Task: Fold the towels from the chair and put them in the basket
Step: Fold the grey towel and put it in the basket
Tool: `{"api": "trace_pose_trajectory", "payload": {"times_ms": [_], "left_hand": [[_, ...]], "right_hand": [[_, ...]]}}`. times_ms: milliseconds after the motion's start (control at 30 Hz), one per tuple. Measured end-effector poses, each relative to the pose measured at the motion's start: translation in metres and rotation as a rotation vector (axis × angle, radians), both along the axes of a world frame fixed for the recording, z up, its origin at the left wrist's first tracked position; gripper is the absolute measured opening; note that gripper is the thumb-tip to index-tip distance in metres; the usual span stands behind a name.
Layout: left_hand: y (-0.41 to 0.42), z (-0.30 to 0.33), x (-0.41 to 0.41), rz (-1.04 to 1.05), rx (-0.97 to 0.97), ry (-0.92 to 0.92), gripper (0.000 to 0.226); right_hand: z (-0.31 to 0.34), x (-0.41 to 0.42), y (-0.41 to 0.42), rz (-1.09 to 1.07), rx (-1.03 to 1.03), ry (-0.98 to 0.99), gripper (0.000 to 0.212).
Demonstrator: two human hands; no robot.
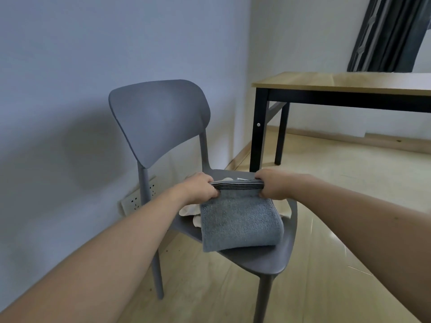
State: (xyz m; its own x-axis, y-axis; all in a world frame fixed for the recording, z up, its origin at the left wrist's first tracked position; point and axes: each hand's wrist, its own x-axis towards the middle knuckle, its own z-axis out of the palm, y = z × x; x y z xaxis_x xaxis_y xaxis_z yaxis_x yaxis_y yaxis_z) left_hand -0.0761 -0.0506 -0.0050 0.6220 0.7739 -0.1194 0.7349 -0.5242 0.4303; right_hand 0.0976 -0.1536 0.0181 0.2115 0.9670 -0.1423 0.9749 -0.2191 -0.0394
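A grey-blue towel (240, 223) hangs doubled over the seat of a grey plastic chair (158, 120). My left hand (201, 188) grips the left end of its stacked top edge. My right hand (274, 185) grips the right end of that edge. The towel's lower fold rests on the seat. Under it lies a cream towel (190, 209), mostly hidden, showing at the left and a little at the right. No basket is in view.
A wooden table (338, 83) with black legs stands to the right of the chair. The wall is close behind the chair, with a white socket plate (137, 199) low down. Dark curtains (391, 33) hang at the upper right. Pale wooden floor lies all around.
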Motion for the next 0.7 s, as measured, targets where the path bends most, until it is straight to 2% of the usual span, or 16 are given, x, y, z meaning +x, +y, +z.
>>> {"api": "trace_pose_trajectory", "payload": {"times_ms": [200, 333, 433, 600, 700], "left_hand": [[0.029, -0.029, 0.015, 0.013, 0.004, -0.119, 0.007], [0.038, -0.039, 0.022, -0.006, -0.041, -0.129, 0.025], [0.039, -0.036, 0.023, -0.017, -0.037, -0.079, 0.037], [0.015, -0.007, 0.017, -0.102, 0.007, 0.089, 0.022], [-0.009, 0.026, 0.008, -0.189, -0.022, 0.155, 0.022]], "right_hand": [[-0.027, 0.023, 0.034, -0.052, 0.071, 0.084, 0.012], [-0.044, 0.033, 0.043, -0.058, 0.012, 0.151, 0.013], [-0.043, 0.034, 0.044, -0.043, 0.017, 0.149, 0.014], [-0.021, 0.022, 0.021, 0.032, 0.051, 0.205, 0.027], [0.006, 0.012, 0.000, 0.019, -0.079, 0.257, 0.043]]}}
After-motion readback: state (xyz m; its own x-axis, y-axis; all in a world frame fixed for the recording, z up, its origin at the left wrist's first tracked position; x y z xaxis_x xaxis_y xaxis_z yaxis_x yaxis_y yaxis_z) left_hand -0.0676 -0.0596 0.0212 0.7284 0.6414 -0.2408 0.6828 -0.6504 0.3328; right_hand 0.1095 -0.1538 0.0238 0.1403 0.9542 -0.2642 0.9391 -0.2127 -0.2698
